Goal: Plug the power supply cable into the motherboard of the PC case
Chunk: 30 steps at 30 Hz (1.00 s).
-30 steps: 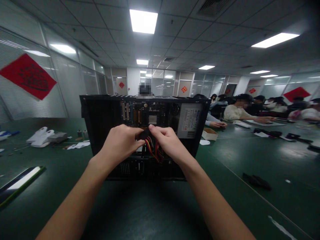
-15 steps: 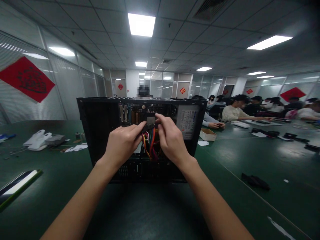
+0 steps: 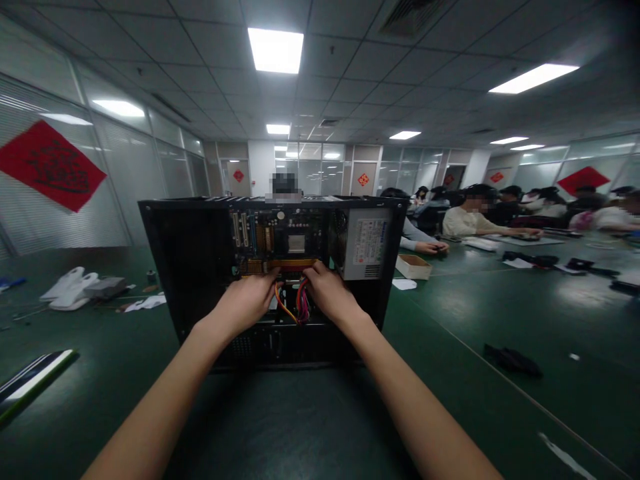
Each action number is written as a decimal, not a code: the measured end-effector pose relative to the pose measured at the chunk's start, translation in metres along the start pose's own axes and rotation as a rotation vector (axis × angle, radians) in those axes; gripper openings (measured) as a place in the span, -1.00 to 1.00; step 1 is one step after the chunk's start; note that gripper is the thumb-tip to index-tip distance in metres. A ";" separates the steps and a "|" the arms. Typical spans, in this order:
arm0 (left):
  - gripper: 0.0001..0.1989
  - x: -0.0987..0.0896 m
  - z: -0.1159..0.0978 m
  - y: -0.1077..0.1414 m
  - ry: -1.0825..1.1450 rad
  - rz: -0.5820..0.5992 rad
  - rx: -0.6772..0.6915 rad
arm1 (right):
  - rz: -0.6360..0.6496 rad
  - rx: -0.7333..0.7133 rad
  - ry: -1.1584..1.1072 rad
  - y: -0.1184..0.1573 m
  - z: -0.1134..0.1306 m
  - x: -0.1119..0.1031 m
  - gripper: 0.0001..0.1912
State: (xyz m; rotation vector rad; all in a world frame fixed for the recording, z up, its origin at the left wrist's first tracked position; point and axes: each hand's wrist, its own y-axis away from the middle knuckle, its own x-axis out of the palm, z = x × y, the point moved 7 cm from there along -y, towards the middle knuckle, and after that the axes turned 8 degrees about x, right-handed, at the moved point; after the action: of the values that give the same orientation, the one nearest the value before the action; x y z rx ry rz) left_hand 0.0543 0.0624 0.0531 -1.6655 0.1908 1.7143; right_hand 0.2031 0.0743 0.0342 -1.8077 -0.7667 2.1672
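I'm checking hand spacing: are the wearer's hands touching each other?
Apart: the head view shows cables in the gap between left hand and right hand.

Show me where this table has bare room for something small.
Bare tabletop: before the computer case, between the forearms; also between the case and the nearest black item at right. Crowded: left of the case, with white bag, grey block.

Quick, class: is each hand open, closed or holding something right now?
Left hand: bent, at the thin yellow-orange wires; whether it grips cannot be told.
Right hand: curled, at the red-and-purple wire bundle; grip hidden too.
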 end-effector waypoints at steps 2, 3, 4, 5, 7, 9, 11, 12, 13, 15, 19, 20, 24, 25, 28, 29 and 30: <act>-0.55 0.005 0.004 -0.001 0.010 -0.009 -0.003 | 0.028 0.046 -0.078 -0.005 -0.014 0.011 -0.75; -0.55 0.007 0.006 -0.002 0.017 -0.018 -0.001 | 0.038 0.055 -0.120 -0.007 -0.019 0.016 -0.76; -0.55 0.010 0.008 -0.003 0.027 -0.029 0.002 | 0.046 0.063 -0.157 -0.008 -0.023 0.020 -0.76; -0.57 0.013 0.010 -0.005 0.043 -0.040 0.009 | 0.053 0.069 -0.185 -0.008 -0.026 0.023 -0.76; -0.60 0.021 0.016 -0.009 0.086 -0.068 0.019 | 0.064 0.084 -0.212 -0.008 -0.028 0.027 -0.76; -0.62 0.030 0.024 -0.014 0.145 -0.088 0.029 | 0.079 0.089 -0.207 -0.007 -0.026 0.028 -0.76; -0.62 0.040 0.027 -0.019 0.223 -0.099 0.078 | 0.096 0.081 -0.182 -0.006 -0.021 0.026 -0.78; -0.62 0.045 0.027 -0.021 0.261 -0.099 0.120 | 0.105 0.077 -0.163 -0.006 -0.019 0.026 -0.78; -0.61 0.048 0.025 -0.024 0.288 -0.085 0.168 | 0.116 0.074 -0.142 -0.005 -0.017 0.025 -0.80; -0.60 0.054 0.022 -0.028 0.290 -0.028 0.224 | 0.140 0.068 -0.098 -0.004 -0.014 0.024 -0.81; -0.59 0.054 0.017 -0.038 0.151 0.088 0.193 | 0.159 0.067 -0.065 -0.003 -0.011 0.022 -0.81; -0.60 0.053 0.016 -0.040 0.113 0.100 0.190 | 0.158 0.069 -0.066 -0.003 -0.011 0.022 -0.81; -0.65 0.052 0.016 -0.049 0.011 0.090 0.173 | 0.168 0.069 -0.064 -0.003 -0.011 0.021 -0.80; -0.65 0.053 0.018 -0.050 -0.005 0.084 0.156 | 0.168 0.066 -0.062 -0.003 -0.011 0.021 -0.79; -0.65 0.061 0.023 -0.050 -0.035 0.096 0.104 | 0.170 0.058 -0.053 -0.004 -0.010 0.022 -0.77; -0.65 0.063 0.024 -0.049 -0.032 0.094 0.092 | 0.173 0.058 -0.051 -0.004 -0.010 0.022 -0.77; -0.65 0.063 0.025 -0.049 -0.025 0.087 0.085 | 0.177 0.058 -0.051 -0.004 -0.010 0.022 -0.77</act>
State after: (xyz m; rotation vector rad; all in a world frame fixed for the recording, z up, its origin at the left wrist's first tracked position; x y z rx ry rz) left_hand 0.0692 0.1368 0.0172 -1.5939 0.3236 1.7650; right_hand 0.2071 0.0909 0.0165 -1.8615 -0.5668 2.3271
